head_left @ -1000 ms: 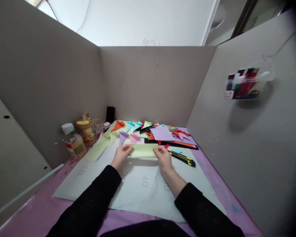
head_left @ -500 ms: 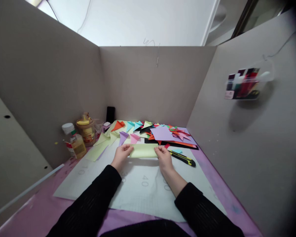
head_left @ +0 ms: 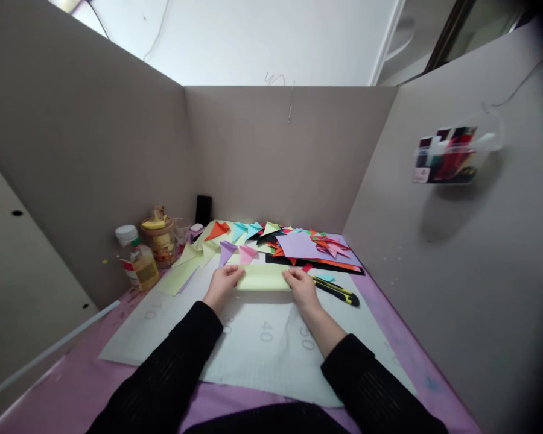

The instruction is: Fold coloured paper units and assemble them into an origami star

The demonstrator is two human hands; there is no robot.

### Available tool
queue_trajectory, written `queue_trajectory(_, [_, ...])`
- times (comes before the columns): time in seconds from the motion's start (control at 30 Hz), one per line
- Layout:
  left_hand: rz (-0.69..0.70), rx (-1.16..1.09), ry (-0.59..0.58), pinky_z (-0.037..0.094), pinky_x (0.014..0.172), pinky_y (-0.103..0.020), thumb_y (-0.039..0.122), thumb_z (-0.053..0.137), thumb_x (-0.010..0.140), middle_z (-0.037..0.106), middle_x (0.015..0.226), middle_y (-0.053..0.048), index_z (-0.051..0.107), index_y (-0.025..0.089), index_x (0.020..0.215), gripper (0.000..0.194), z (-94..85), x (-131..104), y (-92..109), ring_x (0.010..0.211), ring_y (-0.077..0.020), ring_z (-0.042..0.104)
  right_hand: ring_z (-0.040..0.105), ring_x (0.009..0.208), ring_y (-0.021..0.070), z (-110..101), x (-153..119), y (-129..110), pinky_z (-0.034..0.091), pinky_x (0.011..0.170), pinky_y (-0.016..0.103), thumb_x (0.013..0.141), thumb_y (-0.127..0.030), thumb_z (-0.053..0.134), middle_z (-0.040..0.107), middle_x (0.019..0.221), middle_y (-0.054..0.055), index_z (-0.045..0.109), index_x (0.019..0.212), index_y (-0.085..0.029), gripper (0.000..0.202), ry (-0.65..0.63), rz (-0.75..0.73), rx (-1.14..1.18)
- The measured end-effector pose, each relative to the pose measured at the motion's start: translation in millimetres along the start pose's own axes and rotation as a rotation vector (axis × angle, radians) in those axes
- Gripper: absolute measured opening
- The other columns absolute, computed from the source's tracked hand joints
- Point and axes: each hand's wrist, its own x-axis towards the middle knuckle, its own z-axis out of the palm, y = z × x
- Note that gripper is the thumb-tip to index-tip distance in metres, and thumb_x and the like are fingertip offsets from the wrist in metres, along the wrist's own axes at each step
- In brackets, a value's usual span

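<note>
A pale green strip of paper (head_left: 263, 278) is stretched between my two hands above the white numbered mat (head_left: 257, 355). My left hand (head_left: 223, 286) pinches its left end between thumb and fingers. At the right end, my right hand (head_left: 304, 292) has it pinched the same way. The strip looks folded, though its layers cannot be told apart. A yellow and black utility knife (head_left: 337, 292) lies on the mat just right of my right hand. Beyond the strip sit folded paper pieces, among them a purple one (head_left: 227, 252) and a pink one (head_left: 248, 254).
Coloured paper sheets and folded shapes, topped by a lilac sheet (head_left: 296, 245), lie along the back. On the left stand a bottle of yellowish liquid (head_left: 142, 268) and a lidded jar (head_left: 161, 244). A dark phone (head_left: 203, 210) leans at the back wall. Grey panels enclose three sides.
My hands and the pale green paper stay nearly in place; the strip's near edge has tilted slightly. The whole view has shifted a little.
</note>
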Motion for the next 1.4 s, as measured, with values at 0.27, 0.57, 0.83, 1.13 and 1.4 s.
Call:
queue_trajectory(0.27, [-0.025, -0.010, 0.004, 0.036, 0.051, -0.022, 0.038, 0.077, 0.059, 0.066, 0.064, -0.004, 0.069, 0.010, 0.075, 0.034, 1.7, -1.1, 2.0, 0.053, -0.0122, 0.054, 0.034, 0.051, 0.0104, 0.6, -1.5, -1.1, 0.027, 0.050, 0.024, 0.067, -0.047, 0.068, 0.042, 0.050, -0.005, 0.053, 0.054, -0.018, 0.035, 0.001, 0.012, 0.002])
queue_trajectory(0.57, [-0.038, -0.017, -0.002, 0.039, 0.053, -0.023, 0.040, 0.076, 0.059, 0.067, 0.067, -0.005, 0.070, 0.010, 0.077, 0.035, 2.6, -1.7, 2.6, 0.056, -0.0142, 0.058, 0.035, 0.050, 0.0109, 0.3, -1.4, 0.1, 0.028, 0.049, 0.025, 0.065, -0.049, 0.069, 0.043, 0.049, -0.005, 0.056, 0.056, -0.018, 0.035, 0.017, 0.022, 0.000])
queue_trajectory(0.83, [-0.071, 0.058, 0.017, 0.030, 0.046, -0.022, 0.035, 0.078, 0.054, 0.055, 0.049, 0.001, 0.063, 0.013, 0.060, 0.028, -6.1, -4.3, 14.2, 0.044, -0.0090, 0.043, 0.035, 0.048, 0.0111, 2.1, -1.2, 6.0, 0.027, 0.050, 0.025, 0.067, -0.044, 0.067, 0.042, 0.047, -0.006, 0.052, 0.055, -0.020, 0.030, -0.055, 0.051, -0.073])
queue_trajectory(1.13, [-0.114, 0.648, -0.020, 0.023, 0.042, -0.024, 0.030, 0.068, 0.059, 0.051, 0.041, 0.001, 0.057, 0.017, 0.048, 0.020, -22.2, -7.5, 14.0, 0.038, -0.0101, 0.036, 0.044, 0.071, 0.0182, 9.3, -0.6, 10.6, 0.031, 0.066, 0.028, 0.065, -0.020, 0.060, 0.051, 0.065, 0.002, 0.054, 0.048, -0.020, 0.018, -0.195, -0.084, -0.677])
queue_trajectory(1.4, [0.022, 1.008, 0.008, 0.029, 0.054, -0.025, 0.021, 0.065, 0.061, 0.057, 0.056, -0.002, 0.061, 0.018, 0.055, 0.008, -19.9, -3.9, 7.9, 0.059, -0.0164, 0.050, 0.045, 0.086, 0.0236, 16.7, -6.1, 7.8, 0.032, 0.072, 0.031, 0.076, -0.025, 0.055, 0.055, 0.086, 0.008, 0.064, 0.076, -0.019, 0.010, -0.264, -0.016, -1.083])
